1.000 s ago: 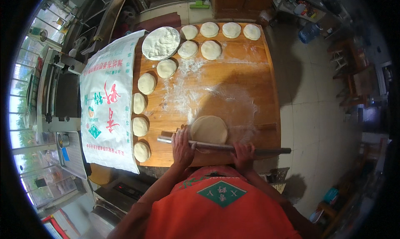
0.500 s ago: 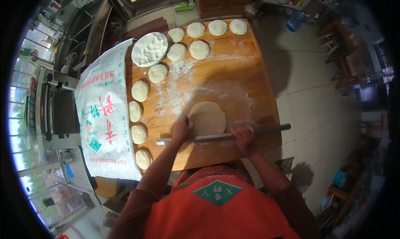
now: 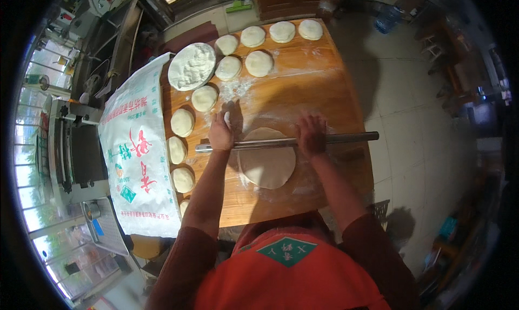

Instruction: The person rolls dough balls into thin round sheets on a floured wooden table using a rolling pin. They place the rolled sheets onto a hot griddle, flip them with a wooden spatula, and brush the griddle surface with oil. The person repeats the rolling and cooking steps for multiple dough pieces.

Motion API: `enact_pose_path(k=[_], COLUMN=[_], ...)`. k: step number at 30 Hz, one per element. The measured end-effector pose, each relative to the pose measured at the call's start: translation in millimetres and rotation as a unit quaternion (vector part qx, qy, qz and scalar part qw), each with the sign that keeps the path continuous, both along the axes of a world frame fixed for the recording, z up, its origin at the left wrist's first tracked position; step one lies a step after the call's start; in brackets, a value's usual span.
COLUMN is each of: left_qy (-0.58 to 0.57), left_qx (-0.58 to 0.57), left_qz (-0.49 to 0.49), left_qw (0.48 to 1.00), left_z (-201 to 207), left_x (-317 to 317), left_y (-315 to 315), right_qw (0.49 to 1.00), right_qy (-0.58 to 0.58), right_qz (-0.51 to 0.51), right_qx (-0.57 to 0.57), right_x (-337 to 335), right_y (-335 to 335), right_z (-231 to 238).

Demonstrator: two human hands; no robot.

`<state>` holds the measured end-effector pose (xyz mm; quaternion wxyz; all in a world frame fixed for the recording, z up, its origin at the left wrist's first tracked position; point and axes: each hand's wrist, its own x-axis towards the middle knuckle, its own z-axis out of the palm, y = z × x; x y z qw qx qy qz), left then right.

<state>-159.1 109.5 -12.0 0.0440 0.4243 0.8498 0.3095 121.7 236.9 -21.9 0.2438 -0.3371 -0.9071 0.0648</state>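
A long, shiny rolling pin (image 3: 273, 143) lies crosswise on a flat round of dough (image 3: 267, 169), over its far part. My left hand (image 3: 221, 133) is closed over the pin left of the dough. A small pale patch shows at its fingers; I cannot tell if it is flour or light. My right hand (image 3: 311, 135) is closed over the pin just right of the dough, its fingertips reaching past the far side. The pin's right end sticks out well beyond that hand. Loose flour (image 3: 236, 89) dusts the wooden table (image 3: 303, 93) beyond the hands.
Several thick dough rounds, such as one at the left (image 3: 183, 123) and one at the back (image 3: 259, 64), line the table's left and far sides. A plate of flour (image 3: 191, 66) stands at the far left corner. A white printed sack (image 3: 132, 153) covers the left side.
Both hands and the rolling pin have moved away from me, from the dough's near edge to its far part. The dough round sits slightly nearer and looks longer toward me.
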Motion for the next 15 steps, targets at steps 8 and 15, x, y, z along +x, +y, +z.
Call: enact_pose_path(k=[8,15], left_qy=[-0.379,0.132], left_qx=[-0.236,-0.105], left_qz=[-0.048,-0.079], left_qw=[0.894,0.983], left_z=[2,31], left_x=[89,107], left_y=[-140,-111], right_qw=[0.984,0.998], right_qy=[-0.073,-0.046], right_qz=[0.141,-0.032], right_qx=[-0.083,-0.015], right_x=[126,64], right_y=[-122,-99], right_z=[43,26])
